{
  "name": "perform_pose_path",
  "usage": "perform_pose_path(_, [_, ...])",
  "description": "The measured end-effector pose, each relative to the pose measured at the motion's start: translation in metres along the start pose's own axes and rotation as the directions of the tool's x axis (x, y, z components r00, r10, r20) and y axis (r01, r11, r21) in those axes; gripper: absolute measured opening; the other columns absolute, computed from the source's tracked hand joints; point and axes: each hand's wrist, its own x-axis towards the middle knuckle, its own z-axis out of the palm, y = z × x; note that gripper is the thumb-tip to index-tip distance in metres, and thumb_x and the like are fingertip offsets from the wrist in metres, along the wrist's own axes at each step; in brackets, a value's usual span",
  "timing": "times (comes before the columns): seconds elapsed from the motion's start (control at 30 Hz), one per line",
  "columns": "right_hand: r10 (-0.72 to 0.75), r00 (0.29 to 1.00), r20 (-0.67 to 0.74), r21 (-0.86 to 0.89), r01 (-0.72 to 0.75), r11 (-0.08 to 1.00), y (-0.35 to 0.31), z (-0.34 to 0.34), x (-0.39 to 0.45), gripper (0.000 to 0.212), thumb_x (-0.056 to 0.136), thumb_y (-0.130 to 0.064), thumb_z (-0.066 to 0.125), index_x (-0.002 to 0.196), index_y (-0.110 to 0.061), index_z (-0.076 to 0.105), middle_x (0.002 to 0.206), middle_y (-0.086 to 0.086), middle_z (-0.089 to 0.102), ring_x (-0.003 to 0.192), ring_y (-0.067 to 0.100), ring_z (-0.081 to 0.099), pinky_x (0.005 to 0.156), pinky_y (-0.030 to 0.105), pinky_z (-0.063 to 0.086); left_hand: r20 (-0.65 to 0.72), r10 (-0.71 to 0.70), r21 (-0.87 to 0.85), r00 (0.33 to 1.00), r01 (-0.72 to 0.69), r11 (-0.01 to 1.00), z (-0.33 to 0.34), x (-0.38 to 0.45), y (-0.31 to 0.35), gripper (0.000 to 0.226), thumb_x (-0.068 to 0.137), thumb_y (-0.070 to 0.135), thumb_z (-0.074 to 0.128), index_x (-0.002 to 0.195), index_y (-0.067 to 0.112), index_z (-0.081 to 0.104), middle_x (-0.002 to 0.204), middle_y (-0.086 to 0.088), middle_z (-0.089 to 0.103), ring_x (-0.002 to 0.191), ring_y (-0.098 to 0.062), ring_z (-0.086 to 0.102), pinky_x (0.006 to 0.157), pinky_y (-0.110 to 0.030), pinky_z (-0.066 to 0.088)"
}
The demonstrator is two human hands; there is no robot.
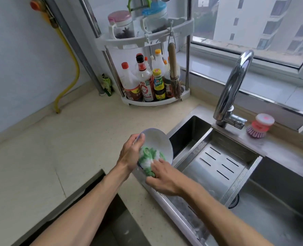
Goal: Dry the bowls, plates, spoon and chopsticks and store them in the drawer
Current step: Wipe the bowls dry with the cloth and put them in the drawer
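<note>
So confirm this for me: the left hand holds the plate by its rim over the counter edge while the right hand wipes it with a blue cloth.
One detail is wrong: the cloth is green and white, not blue. The head view shows it. The rest stands: the left hand holds the plate by its rim over the counter edge, and the right hand presses the cloth against the plate's face.

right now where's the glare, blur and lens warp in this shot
Head view: daylight glare streaks the faucet; wide-angle warp bends the window frame and rack poles; the cloth on the plate looks slightly motion-blurred, as does the sink.
</note>
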Motion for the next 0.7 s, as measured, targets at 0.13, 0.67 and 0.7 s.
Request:
perform_pose_path(0.13, [-0.05, 0.997, 0.061, -0.581, 0.077, 0.81, 0.023, -0.004, 0.008, 0.067, 0.095, -0.04, 0.049, 0.154, -0.016, 0.031, 0.165, 0.004, 0.022, 0.154, 0.02, 0.007, 0.123, 0.048, -0.012, -0.009, 0.012, -0.089, 1.0, -0.012, 0.996, -0.009, -0.003, -0.004, 0.044, 0.081, 0.067, 0.049, 0.101, 0.032, 0.067, 0.106, 0.001, 0.071, 0.102, -0.025, 0.068, 0.088, -0.049, 0.054])
perform_pose_path(0.67, [-0.028, 0.982, -0.185, -0.074, 0.015, 0.997, -0.007, 0.015, 0.004, 0.061, 0.089, -0.066, 0.046, 0.14, -0.032, 0.047, 0.141, 0.003, 0.054, 0.139, 0.02, 0.039, 0.123, 0.054, 0.0, -0.159, 0.083, 0.116, 0.984, -0.065, 0.991, -0.008, -0.015, 0.013, 0.037, 0.081, 0.062, 0.046, 0.09, 0.031, 0.064, 0.09, 0.005, 0.065, 0.088, -0.02, 0.061, 0.073, -0.034, 0.045])
perform_pose_path(0.7, [-0.067, 0.974, -0.217, -0.064, 0.054, 0.996, -0.01, 0.014, 0.002, 0.057, 0.092, -0.067, 0.037, 0.134, -0.031, 0.051, 0.132, 0.001, 0.06, 0.131, 0.018, 0.046, 0.123, 0.053, 0.005, -0.152, 0.07, 0.111, 0.986, -0.054, 0.992, -0.008, -0.016, 0.013, 0.035, 0.082, 0.061, 0.046, 0.086, 0.031, 0.064, 0.086, 0.006, 0.064, 0.086, -0.021, 0.06, 0.072, -0.034, 0.045])
